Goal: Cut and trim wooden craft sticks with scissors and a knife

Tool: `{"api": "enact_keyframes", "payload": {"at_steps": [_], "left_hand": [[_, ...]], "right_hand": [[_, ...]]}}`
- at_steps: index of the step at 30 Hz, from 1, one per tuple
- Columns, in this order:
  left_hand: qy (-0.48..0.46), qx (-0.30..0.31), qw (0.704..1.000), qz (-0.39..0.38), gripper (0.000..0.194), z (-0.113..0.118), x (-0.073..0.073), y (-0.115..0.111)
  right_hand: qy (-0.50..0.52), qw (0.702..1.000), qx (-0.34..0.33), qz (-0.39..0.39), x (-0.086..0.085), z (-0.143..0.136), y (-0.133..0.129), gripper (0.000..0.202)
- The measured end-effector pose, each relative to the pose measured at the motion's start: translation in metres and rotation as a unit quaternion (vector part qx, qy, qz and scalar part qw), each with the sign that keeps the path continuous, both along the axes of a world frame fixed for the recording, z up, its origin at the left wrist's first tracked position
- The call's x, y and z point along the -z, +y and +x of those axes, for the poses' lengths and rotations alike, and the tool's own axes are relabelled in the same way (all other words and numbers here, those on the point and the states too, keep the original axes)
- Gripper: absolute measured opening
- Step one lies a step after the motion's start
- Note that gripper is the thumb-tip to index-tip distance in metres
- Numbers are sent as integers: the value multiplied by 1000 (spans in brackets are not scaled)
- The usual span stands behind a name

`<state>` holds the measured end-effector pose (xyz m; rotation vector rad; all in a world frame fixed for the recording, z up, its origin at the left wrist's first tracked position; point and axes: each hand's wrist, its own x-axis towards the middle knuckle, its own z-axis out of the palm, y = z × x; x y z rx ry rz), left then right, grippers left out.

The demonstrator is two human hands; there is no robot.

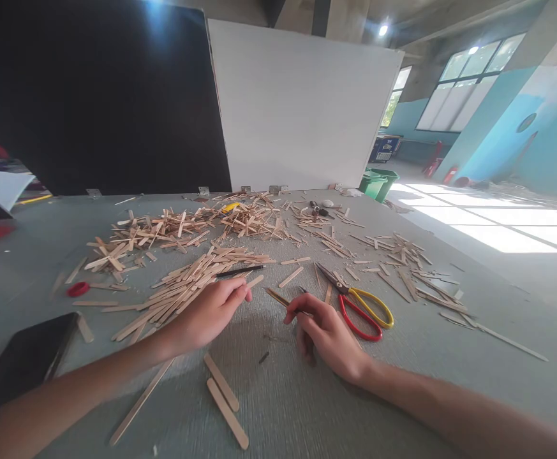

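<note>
My left hand [215,313] is closed, pinching a wooden craft stick [255,281] whose end sticks out past the thumb. Facing it, my right hand [325,331] grips a slim, brownish-gold, pencil-like tool [277,296] pointing left toward the stick; its exact kind is unclear. A small grey tip [302,289] shows just behind the right fingers. Beyond the left hand, a black pen [240,271] lies against a heap of craft sticks [187,280]. Scissors [355,296] with one red and one yellow handle rest beside my right hand. Two loose sticks [228,414] lie nearer me.
More stick piles [249,223] spread across the back of the grey table [297,414], with scattered pieces [412,274] at right. A dark phone-like slab [24,357] and a red ring [78,289] are at left. Black [129,95] and white [302,108] boards stand behind.
</note>
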<state>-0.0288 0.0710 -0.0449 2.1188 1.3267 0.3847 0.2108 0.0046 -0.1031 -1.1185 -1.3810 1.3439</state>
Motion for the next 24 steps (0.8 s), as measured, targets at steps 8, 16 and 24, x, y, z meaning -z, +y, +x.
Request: {"api": "enact_keyframes", "payload": {"at_steps": [8, 16, 24], "left_hand": [[-20, 0, 1000, -21, 37, -1, 3, -6], [-21, 14, 1000, -17, 39, -1, 1, -5], [-22, 10, 999, -36, 35, -1, -2, -5]], "right_hand": [[-7, 1000, 1, 8, -1, 0, -1, 16], [-16, 1000, -3, 7, -2, 0, 0, 15], [-16, 1000, -5, 7, -1, 0, -2, 14]]}}
